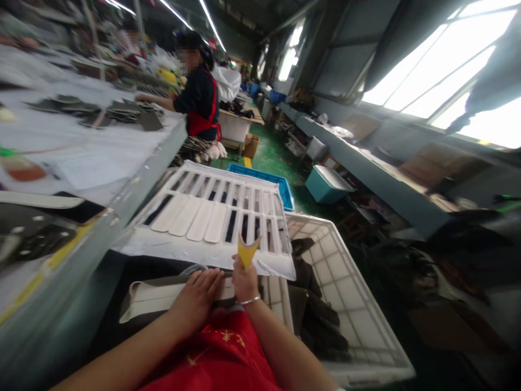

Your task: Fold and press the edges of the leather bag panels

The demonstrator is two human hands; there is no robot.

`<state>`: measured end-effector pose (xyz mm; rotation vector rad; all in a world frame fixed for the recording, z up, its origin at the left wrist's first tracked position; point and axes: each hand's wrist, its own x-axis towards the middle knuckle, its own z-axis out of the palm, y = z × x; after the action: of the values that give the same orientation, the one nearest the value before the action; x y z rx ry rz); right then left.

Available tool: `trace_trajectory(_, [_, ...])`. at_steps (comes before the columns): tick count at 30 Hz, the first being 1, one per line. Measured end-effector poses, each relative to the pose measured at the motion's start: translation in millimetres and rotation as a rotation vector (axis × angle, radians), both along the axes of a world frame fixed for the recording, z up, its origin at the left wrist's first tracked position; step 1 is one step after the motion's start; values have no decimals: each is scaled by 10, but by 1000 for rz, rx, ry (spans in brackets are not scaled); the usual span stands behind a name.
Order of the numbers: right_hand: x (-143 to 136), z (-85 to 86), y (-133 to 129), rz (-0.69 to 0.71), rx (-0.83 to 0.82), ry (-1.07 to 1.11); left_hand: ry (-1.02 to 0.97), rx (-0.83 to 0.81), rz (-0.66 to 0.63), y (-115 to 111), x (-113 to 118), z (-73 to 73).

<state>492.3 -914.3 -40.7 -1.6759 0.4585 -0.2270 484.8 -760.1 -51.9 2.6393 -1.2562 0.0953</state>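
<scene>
My right hand [245,281] is closed around the lower end of a yellow piece with a curved, two-pointed top [247,252], held upright. My left hand [199,292] lies flat, palm down, on a dark grey sheet piece [163,281] with a pale strip [152,298] on it; the fingers stretch toward my right hand. Just beyond both hands slopes a white slotted rack [150,243]. Several cream rounded strips [198,218] fill part of its row of slots. What lies under my left palm is hidden.
To the right stands a white plastic crate [345,271] holding dark pieces [321,320]. A blue crate [264,175] sits behind the rack. On the left runs a long worktable [134,184] with stacked dark pieces [134,111]. A co-worker in a red apron [201,103] stands beside it.
</scene>
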Motion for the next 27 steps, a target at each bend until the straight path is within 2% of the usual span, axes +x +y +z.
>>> trace_trajectory(2, [-19, 109, -10, 84, 64, 12, 0, -20, -10, 155, -90, 132])
trace_trajectory(4, [-38, 226, -58, 191, 104, 61, -31, -122, 30, 452, -193, 225])
trace_trajectory(5, [-39, 288, -89, 296, 84, 118, -38, -209, 111, 644, -242, 247])
trace_trajectory(7, [-12, 420, -137, 529, 8, 221, 22, -454, 413, 1058, -309, 233])
trace_trajectory(9, [74, 546, -139, 777, -98, 324, 276, -727, 727, 1402, -302, 149])
trace_trajectory(11, [228, 645, -86, 985, -229, 421, 597, -985, 855, 1575, -221, 35])
trace_trajectory(13, [432, 710, 17, 1157, -427, 471, 857, -1161, 839, 1566, -114, -57])
trace_trajectory(15, [649, 738, 179, 1266, -729, 415, 1004, -1255, 805, 1455, -27, -106])
trace_trajectory(17, [837, 720, 409, 1265, -1050, 306, 1065, -1324, 794, 1347, 26, -128])
trace_trajectory(19, [973, 650, 696, 1189, -1275, 228, 1106, -1384, 798, 1303, 57, -156])
trace_trajectory(22, [1092, 471, 1136, 1146, -1401, 122, 1186, -1425, 808, 1346, 83, -242])
trace_trajectory(24, [1148, 349, 1358, 1173, -1398, 5, 1226, -1440, 783, 1393, 81, -321])
trace_trajectory(27, [1244, 223, 1535, 1220, -1350, -177, 1264, -1454, 743, 1427, 47, -453])
